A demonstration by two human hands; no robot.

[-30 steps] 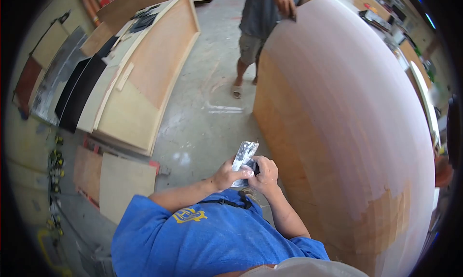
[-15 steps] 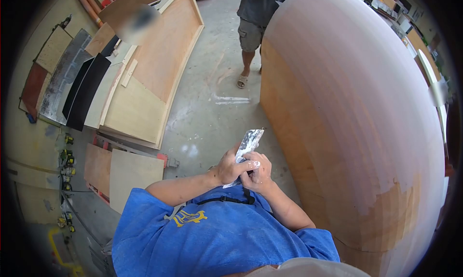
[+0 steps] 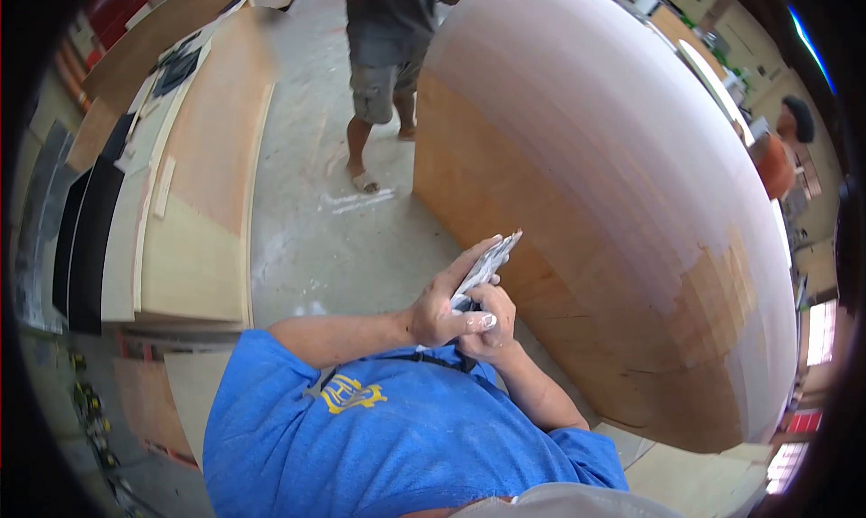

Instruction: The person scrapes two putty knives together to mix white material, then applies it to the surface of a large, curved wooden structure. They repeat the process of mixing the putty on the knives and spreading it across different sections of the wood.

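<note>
We hold a putty-smeared scraper blade (image 3: pixel 484 267) close to the chest — left hand (image 3: pixel 439 309) with fingers clamped round its lower part, right hand (image 3: pixel 487 327) curled beneath, its grip unclear. The curved plywood form (image 3: pixel 613 202) stands just right; a slip could cut a fingertip or drop wet filler onto the floor (image 3: pixel 343 238).

Left hand (image 3: pixel 439 309) and right hand (image 3: pixel 488 330) grip a putty knife (image 3: pixel 487 265).
</note>
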